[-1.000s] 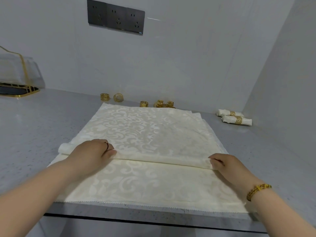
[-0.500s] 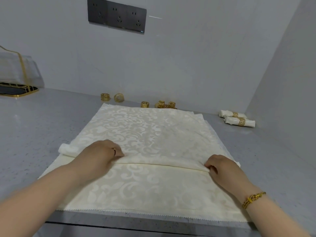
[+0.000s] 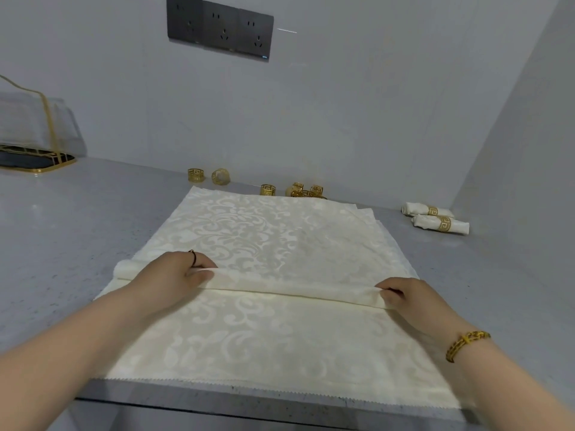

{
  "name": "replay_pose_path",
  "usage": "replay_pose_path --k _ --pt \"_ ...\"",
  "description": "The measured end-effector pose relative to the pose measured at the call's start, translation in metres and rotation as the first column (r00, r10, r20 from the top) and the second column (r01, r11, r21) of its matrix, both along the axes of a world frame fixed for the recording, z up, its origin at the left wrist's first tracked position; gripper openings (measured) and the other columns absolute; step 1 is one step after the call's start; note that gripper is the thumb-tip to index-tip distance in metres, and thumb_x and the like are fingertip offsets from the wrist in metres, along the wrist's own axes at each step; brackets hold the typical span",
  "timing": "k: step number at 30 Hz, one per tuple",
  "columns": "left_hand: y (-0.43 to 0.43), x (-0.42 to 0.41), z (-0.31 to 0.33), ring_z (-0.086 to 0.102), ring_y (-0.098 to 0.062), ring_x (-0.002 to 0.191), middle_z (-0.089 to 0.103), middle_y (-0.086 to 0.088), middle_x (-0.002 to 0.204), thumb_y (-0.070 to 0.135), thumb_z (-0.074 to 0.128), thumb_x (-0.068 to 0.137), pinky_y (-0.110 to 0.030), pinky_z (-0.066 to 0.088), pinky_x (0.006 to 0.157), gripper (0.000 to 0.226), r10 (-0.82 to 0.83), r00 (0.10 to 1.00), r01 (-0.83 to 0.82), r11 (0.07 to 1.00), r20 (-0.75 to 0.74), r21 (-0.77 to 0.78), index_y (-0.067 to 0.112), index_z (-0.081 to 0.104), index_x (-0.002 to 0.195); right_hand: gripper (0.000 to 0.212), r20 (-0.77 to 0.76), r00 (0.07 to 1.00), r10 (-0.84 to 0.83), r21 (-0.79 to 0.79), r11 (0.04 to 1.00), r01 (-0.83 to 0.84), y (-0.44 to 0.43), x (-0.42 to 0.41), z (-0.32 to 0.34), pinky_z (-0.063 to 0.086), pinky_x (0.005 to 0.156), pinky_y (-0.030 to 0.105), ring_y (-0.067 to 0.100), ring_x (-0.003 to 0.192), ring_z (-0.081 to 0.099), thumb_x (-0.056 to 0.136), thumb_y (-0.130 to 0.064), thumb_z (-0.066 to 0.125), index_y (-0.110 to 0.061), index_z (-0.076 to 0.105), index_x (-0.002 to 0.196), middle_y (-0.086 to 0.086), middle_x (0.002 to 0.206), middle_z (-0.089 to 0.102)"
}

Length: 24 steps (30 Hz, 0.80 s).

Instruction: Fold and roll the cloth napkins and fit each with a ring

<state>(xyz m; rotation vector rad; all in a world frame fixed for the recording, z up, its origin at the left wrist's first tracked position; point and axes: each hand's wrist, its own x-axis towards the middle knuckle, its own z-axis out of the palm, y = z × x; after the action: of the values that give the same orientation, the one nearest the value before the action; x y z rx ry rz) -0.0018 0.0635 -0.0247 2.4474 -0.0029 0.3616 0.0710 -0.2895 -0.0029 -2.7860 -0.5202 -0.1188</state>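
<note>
Holding the roll (image 3: 280,286) near both ends is how you make it turn evenly, so it does not go crooked. Your left hand (image 3: 174,275) sits left of the middle of the frame. Its fingers curl over the top of the roll and the thumb tucks in at the near side, so it grips the cloth. Your right hand (image 3: 410,300) is at the right, and its bent fingers pinch the very end of the roll. Both hands are closed on the cloth, not spread wide.

The napkin (image 3: 264,231) is cream with a leafy pattern. It lies flat on the grey counter (image 3: 62,244) in the middle of the frame, and the roll runs across it from left to right. The flat part above the roll, toward the top of the frame, is not rolled yet. More cream cloth lies flat below the roll, and extra edges peek out at the right, so I think there is a pile of napkins underneath.

The gold rings (image 3: 267,189) wait by the wall (image 3: 342,119), just past the top edge of the cloth, close enough to grab once the roll is done. Two finished napkins (image 3: 438,223) with rings on lie at the right of the frame, out of the way. I think you are about halfway through rolling this one.
</note>
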Motion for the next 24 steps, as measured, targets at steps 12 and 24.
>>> replay_pose_path --k 12,24 --pt "-0.008 0.008 -0.006 0.066 -0.011 0.081 0.069 0.013 0.086 0.031 0.044 0.079 -0.018 0.039 0.076 0.032 -0.209 0.948 0.081 0.888 0.241 0.453 0.02 0.074 0.086 0.021 0.17 0.978 0.124 -0.142 0.985 -0.1 0.018 0.003 -0.014 0.031 0.071 0.015 0.013 0.09 0.047 0.089 -0.008 0.045 -0.008 0.062 0.101 0.004 0.103 0.061" --pt "0.002 -0.01 -0.002 0.063 -0.01 0.053 0.064 0.019 0.057 0.033 0.039 0.077 -0.014 0.043 0.055 0.034 -0.198 0.949 0.038 0.845 0.246 0.534 0.028 0.068 0.061 0.029 0.138 0.989 0.044 -0.075 0.997 -0.033 0.011 -0.017 -0.004 0.033 0.084 0.013 0.014 0.111 0.053 0.094 -0.015 0.042 -0.015 0.059 0.117 -0.003 0.12 0.06"
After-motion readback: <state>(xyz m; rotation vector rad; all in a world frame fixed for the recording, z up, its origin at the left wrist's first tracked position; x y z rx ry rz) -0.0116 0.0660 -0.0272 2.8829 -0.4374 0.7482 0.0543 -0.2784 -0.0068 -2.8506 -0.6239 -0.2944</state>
